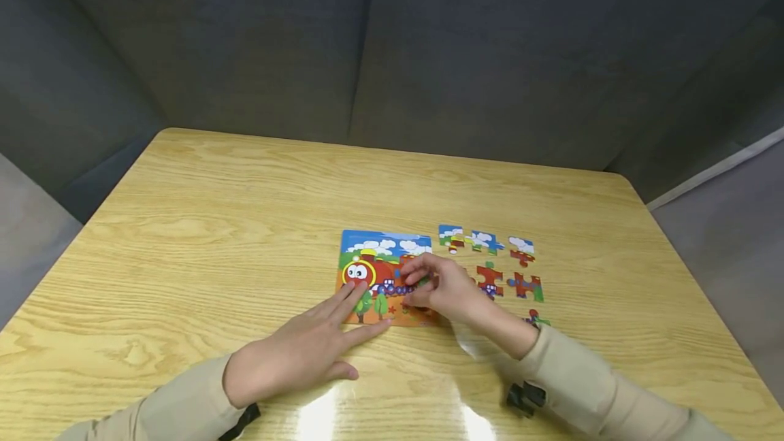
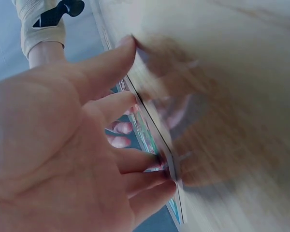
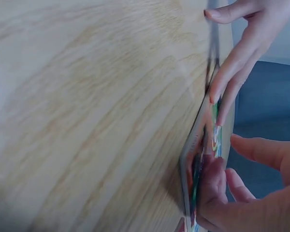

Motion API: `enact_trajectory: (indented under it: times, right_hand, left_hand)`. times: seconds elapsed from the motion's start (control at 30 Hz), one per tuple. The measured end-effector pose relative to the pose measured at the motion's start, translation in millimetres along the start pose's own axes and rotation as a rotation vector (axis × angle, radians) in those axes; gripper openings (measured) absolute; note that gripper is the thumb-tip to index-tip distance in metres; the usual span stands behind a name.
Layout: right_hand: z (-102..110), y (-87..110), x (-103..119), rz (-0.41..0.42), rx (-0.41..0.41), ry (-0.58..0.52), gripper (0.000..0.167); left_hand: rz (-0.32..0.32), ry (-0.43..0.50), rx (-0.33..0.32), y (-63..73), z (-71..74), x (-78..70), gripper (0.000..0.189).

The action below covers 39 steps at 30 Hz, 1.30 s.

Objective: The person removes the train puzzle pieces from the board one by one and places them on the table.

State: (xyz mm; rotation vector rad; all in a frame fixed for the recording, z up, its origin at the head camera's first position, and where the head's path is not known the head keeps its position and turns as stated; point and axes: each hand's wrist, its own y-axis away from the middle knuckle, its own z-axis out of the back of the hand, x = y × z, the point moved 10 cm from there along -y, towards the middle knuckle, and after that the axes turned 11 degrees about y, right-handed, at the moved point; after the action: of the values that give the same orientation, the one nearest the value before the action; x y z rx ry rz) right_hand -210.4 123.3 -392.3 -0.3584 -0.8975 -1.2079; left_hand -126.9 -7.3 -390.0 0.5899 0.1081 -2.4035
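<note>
A picture puzzle board (image 1: 392,240) with a smiling red train lies on the table. My left hand (image 1: 306,346) rests spread over its lower left, with fingertips on the train and along the near edge. In the left wrist view the left fingers (image 2: 145,195) reach the board's edge. Over the board's right part is my right hand (image 1: 444,288), thumb and forefinger bent with a gap between them. From the right wrist view, the right hand (image 3: 253,203) has fingertips right at the board's surface and one finger raised. Part of the picture is hidden beneath it.
Several loose puzzle pieces (image 1: 490,278) lie to the right of the board, some partly behind the right hand and forearm. The wooden table (image 1: 245,203) has its far edge against a dark grey curtain (image 1: 490,53). A dark device (image 1: 525,398) sits at the right wrist.
</note>
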Motion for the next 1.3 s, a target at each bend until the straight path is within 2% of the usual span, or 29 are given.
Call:
enact_trajectory:
  times: [0.13,0.37,0.53,0.7,0.9,1.07,1.3]
  right_hand:
    - [-3,-3.9,3,0.047,-0.011,0.052,0.035]
    - [-14,-1.5,22,0.264,-0.055,0.279,0.018]
    - [-15,3.2,28,0.315,-0.077,0.303,0.014]
    - [-1,9.1,20,0.277,-0.036,0.213,0.010]
    - [35,27.3,-11,0.180,0.027,0.143,0.010]
    - [63,47.0,-40,0.118,0.018,0.214,0.011]
    - [73,62.7,-69,0.049,0.032,0.289,0.018]
  left_hand:
    - [-0.015,-0.012,-0.010,0.4,1.0,-1.0,0.070]
    - [0.019,0.013,0.012,-0.8,-0.8,2.4,0.069]
    - [0.022,0.020,0.008,-0.5,-0.2,3.0,0.069]
    - [0.029,0.022,0.017,0.1,-0.7,3.7,0.070]
    - [0.035,0.026,0.028,-0.3,-1.1,3.2,0.071]
    - [0.030,0.019,0.027,-0.1,-1.0,2.7,0.071]
    - [0.024,0.023,0.018,0.2,-0.5,2.8,0.070]
